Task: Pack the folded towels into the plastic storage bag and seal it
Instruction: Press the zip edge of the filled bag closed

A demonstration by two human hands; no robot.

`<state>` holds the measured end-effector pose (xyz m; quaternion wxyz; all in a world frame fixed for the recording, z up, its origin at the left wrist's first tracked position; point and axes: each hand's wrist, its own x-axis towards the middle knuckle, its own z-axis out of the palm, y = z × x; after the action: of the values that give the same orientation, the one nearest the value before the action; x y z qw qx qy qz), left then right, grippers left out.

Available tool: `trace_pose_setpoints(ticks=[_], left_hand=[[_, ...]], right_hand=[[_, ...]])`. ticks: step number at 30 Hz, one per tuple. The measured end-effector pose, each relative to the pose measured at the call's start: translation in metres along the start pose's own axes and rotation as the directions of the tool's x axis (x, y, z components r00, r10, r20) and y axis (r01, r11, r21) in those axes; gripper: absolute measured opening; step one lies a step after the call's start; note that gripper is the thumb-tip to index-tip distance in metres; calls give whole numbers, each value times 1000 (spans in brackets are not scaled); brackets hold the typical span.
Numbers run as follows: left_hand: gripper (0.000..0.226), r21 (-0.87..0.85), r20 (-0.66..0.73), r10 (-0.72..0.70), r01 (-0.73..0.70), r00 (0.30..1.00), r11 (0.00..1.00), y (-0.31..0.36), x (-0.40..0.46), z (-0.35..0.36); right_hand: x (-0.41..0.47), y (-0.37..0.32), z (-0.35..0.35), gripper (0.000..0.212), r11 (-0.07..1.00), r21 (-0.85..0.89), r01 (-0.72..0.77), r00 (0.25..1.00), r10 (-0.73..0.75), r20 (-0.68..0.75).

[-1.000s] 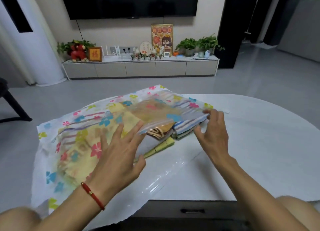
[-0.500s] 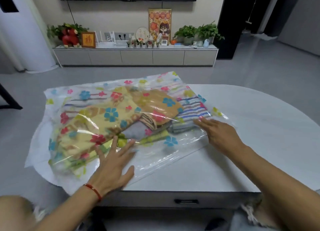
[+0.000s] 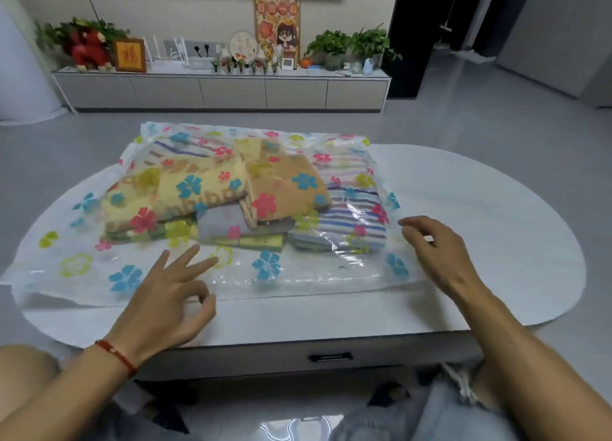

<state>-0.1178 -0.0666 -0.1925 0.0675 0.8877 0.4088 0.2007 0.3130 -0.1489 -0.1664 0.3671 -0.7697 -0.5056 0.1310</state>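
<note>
My left hand [image 3: 165,295] has slid back off the towels [image 3: 231,195] to the near edge of the storage bag [image 3: 298,275], thumb and forefinger curling together. My right hand [image 3: 440,255] has let go of the bag's mouth and now hovers at its right corner, seemingly holding nothing. The bag's top film has dropped flat over the towels.

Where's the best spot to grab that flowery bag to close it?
Probably the bag's flat near edge, pinched from the near side. The towels bulge further back, leaving this strip thin and empty, just in front of the left hand and right hand.
</note>
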Motion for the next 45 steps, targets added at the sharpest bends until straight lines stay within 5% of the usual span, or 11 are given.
trace_pose_setpoints(ticks=[4,7,9,14,19,23,28,36,42,45], left_hand=[[13,-58,-257,302,-327,918,943,91,32,21],[11,-25,-320,467,-501,824,865,172,75,46],[23,71,-196,468,-463,862,883,219,106,64],[47,119,134,171,-187,976,975,265,158,112],[31,-38,-14,170,-171,985,985,254,157,135],[23,28,-150,231,-229,961,973,253,159,142],[19,98,-211,354,-341,911,935,253,168,138],[20,61,-204,477,-475,855,878,234,159,135],[24,105,-186,485,-474,854,874,228,146,132],[18,103,-237,413,-400,879,911,238,146,130]], right_hand=[[14,28,-11,32,908,-64,-414,907,417,48],[18,33,-7,34,857,81,-509,854,491,170],[21,34,-8,29,836,133,-532,841,505,192],[25,38,-18,17,661,312,-682,730,590,344],[30,44,-19,21,645,290,-707,702,589,400],[30,42,-23,26,717,129,-685,699,597,395],[28,40,-23,33,795,207,-570,809,498,314],[20,39,-6,42,917,59,-395,910,382,160],[10,34,-9,47,923,4,-386,903,377,205],[5,28,-15,36,870,103,-482,843,428,325]])
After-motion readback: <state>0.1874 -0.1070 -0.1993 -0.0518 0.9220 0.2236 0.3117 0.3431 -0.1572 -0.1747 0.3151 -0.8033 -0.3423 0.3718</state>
